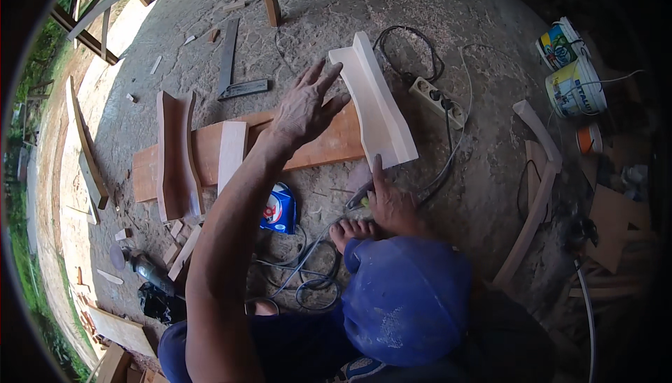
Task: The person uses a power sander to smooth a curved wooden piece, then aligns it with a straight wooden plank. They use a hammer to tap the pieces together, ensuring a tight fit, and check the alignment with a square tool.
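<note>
A pale, curved wooden piece with a raised rib [381, 107] lies across one end of a reddish-brown plank [325, 151]. Over its far left edge, my left hand [308, 107] reaches with fingers spread; whether the fingertips touch the wood I cannot tell. My right hand [394, 208] is at the near end, its index finger stretched out against the wood and the others partly hidden. Beside that hand is a small dark object [359, 195], too unclear to name. Another curved wooden piece [175, 149] and a pale block [232, 149] rest farther left on the plank.
A power strip [437, 102] with plugged-in cords lies right of the wood. A blue packet [280, 209] and coiled cable [308, 271] are near my foot [350, 231]. A metal square [238, 75] lies beyond the plank; an angle grinder [148, 271] sits left, buckets [575, 89] right.
</note>
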Motion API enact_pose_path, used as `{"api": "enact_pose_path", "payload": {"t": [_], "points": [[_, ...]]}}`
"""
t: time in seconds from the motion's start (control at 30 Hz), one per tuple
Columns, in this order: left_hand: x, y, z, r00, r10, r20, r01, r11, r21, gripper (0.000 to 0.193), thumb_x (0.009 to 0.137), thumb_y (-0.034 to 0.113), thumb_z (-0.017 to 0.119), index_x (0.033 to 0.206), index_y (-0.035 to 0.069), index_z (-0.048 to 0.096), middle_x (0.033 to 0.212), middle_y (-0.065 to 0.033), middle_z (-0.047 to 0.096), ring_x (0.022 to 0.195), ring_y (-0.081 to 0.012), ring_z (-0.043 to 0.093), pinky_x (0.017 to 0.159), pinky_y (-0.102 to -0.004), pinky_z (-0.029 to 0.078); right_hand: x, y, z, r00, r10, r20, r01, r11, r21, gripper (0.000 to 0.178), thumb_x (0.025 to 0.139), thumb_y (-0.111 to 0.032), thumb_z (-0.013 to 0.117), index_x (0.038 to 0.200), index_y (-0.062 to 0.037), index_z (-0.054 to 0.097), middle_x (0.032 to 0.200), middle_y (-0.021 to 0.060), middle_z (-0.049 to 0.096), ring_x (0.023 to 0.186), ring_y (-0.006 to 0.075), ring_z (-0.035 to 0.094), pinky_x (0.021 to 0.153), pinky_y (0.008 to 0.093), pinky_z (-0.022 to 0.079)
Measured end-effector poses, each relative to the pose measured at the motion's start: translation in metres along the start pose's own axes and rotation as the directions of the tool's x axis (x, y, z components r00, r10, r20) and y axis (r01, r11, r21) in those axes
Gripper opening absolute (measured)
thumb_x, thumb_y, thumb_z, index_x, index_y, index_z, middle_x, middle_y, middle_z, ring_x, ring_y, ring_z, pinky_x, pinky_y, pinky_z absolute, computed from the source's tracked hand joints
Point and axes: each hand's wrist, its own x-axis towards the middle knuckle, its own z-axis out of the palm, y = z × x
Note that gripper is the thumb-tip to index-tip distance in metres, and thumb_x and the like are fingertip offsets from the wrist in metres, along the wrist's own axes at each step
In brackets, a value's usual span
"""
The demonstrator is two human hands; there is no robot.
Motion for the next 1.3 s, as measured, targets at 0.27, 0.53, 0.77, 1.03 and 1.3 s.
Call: {"api": "enact_pose_path", "payload": {"t": [0.27,0.53,0.77,1.03,1.3], "points": [[0.043,0.089,0.103,0.936,0.126,0.329,-0.103,0.991,-0.085,0.054,0.091,0.058,0.063,0.126,0.018,0.07,0.155,-0.018,0.042,0.145,-0.0419,0.033,0.119,-0.0494,0.031,-0.004,0.081,0.009,0.953,-0.238,-0.189,0.102,0.837,-0.538,0.086,0.088,-0.017,0.06,0.162,-0.0049,0.016,0.078,0.0073,0.063,0.055,0.021,0.063,0.051,0.0408,0.048],[0.043,0.076,0.123,0.96,0.09,0.266,-0.081,0.996,-0.046,0.03,0.083,0.044,0.075,0.11,0.031,0.076,0.148,-0.0109,0.05,0.14,-0.037,0.042,0.116,-0.0501,0.035,-0.023,0.097,-0.001,0.965,-0.108,0.238,0.218,0.835,-0.505,0.085,0.091,-0.016,0.057,0.163,-0.0106,0.013,0.071,0.0077,0.064,0.056,0.022,0.064,0.055,0.0422,0.047],[0.046,0.095,0.114,0.938,0.096,0.334,-0.069,0.993,-0.093,0.041,0.083,0.05,0.074,0.117,0.028,0.074,0.153,-0.0133,0.045,0.142,-0.0429,0.037,0.115,-0.0538,0.034,-0.014,0.106,0.001,0.994,-0.085,0.067,0.104,0.918,-0.382,0.076,0.095,-0.017,0.053,0.163,-0.0163,0.018,0.073,0.0159,0.069,0.062,0.0327,0.069,0.057,0.0508,0.05],[0.033,0.063,0.085,0.955,0.084,0.285,-0.046,0.99,-0.136,0.053,0.091,0.046,0.066,0.137,0.02,0.062,0.153,-0.026,0.042,0.139,-0.0412,0.044,0.111,-0.0456,0.043,-0.029,0.095,-0.046,0.998,0.04,-0.052,-0.029,0.982,0.187,0.068,0.095,-0.026,0.059,0.156,-0.0067,0.034,0.107,0.0296,0.069,0.096,0.0426,0.07,0.084,0.0513,0.055],[-0.089,-0.045,-0.109,0.876,-0.147,0.46,-0.065,0.907,0.415,0.042,0.091,0.028,0.07,0.128,0.008,0.064,0.114,-0.0169,0.068,0.099,-0.0367,0.068,0.085,-0.0469,0.055,0.067,0.055,-0.06,0.935,-0.062,-0.349,0.185,0.925,0.331,0.08,0.096,-0.031,0.059,0.16,-0.0068,0.018,0.145,0.0328,0.046,0.13,0.0497,0.05,0.107,0.0517,0.043]]}}
